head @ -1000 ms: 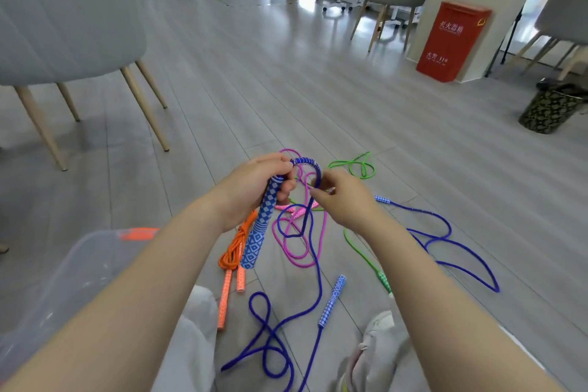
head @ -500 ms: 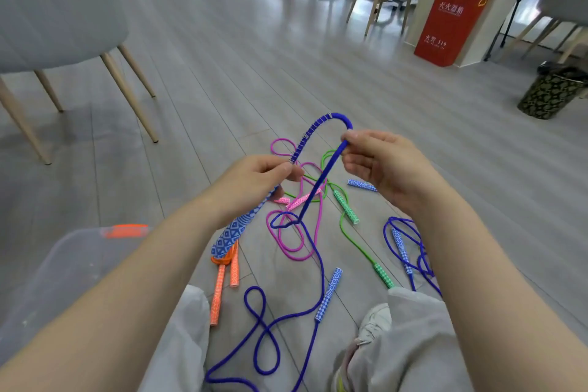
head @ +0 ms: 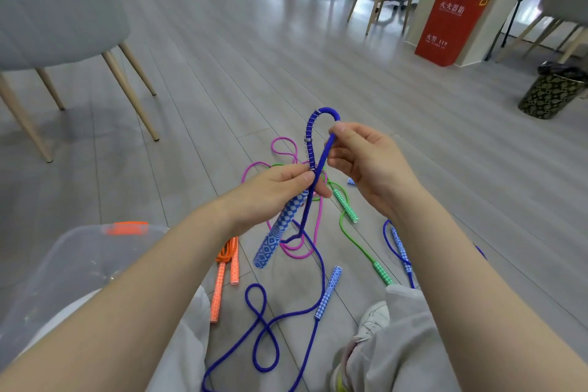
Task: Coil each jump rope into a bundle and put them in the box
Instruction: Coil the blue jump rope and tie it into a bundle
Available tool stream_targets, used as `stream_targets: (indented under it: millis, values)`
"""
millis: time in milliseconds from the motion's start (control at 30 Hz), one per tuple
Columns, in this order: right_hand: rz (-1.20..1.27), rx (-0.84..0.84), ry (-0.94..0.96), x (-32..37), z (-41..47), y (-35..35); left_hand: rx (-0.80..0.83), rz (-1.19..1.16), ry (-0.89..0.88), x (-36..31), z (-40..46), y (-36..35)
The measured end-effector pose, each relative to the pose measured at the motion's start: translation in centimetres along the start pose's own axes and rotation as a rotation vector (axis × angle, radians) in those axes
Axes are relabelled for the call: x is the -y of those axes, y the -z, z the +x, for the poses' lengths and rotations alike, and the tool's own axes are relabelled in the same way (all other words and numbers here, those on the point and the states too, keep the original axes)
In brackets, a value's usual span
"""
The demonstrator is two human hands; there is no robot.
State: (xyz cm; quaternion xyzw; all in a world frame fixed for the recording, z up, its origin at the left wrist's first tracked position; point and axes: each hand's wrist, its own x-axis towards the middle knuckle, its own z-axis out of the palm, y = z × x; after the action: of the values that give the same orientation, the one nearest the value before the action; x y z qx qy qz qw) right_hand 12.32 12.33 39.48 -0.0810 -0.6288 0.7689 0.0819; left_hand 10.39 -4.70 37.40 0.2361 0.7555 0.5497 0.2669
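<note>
Since the earlier frames, the blue rope is bent into a tighter upright loop and the right hand is brought closer to the left hand. At 9 o'clock of the hands, the clear box is seen; no rope is visible in it. The orange rope lies bundled on the floor; pink, green and a second blue rope lie loose at 12 to 3 o'clock. The blue handle is gripped by curled left fingers, and the cord is pinched by the right fingertips. Most of the task is judged to remain.
</note>
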Motion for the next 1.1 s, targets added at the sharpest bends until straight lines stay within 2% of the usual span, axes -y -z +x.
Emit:
stream_targets:
  millis: [67, 133, 267, 333, 433, 567, 633, 700, 800, 867, 967, 1100]
  values:
    - [0.000, -0.078, -0.070, -0.8, 0.5, 0.0, -0.013, -0.100, -0.029, -0.1, 0.1, 0.0]
    - [-0.054, -0.041, -0.192, -2.1, 0.7, 0.1, -0.034, -0.249, -0.081, -0.4, 0.2, 0.4]
    - [-0.363, 0.430, -0.266, -4.6, -0.5, 0.0, -0.046, -0.674, -0.142, -1.4, 0.0, 1.6]
    - [-0.453, 0.544, -0.296, -4.6, -1.0, 0.2, -0.111, -0.761, -0.170, -1.6, 0.0, 2.5]
    - [-0.566, 0.527, -0.282, -3.8, -1.1, 1.5, -0.270, -0.806, -0.157, -1.2, 0.3, 4.6]
    - [-0.772, 0.407, -0.285, -2.9, -0.6, 4.7, -0.598, -0.959, -0.046, 0.3, 0.6, 8.1]
    - [-0.866, 0.383, -0.289, -2.4, -0.6, 6.2, -0.784, -0.896, -0.014, 0.8, 0.3, 9.4]
    - [-0.907, 0.336, -0.271, -1.7, -0.7, 7.2, -0.873, -0.785, 0.000, 1.0, 0.1, 9.7]
    - [-0.839, 0.259, -0.167, -0.8, -0.8, 6.9, -0.791, -0.576, 0.047, 1.0, 0.3, 8.2]
    - [-0.746, 0.255, -0.091, -0.5, -1.0, 5.7, -0.665, -0.420, 0.098, 1.0, 0.4, 6.6]
    - [-0.626, 0.276, 0.008, -0.6, -1.5, 3.2, -0.465, -0.320, 0.122, 0.4, 0.2, 4.2]
    - [-0.717, 0.228, 0.141, -2.0, -1.0, 0.6, -0.264, -0.171, 0.141, -0.3, -0.2, 1.7]
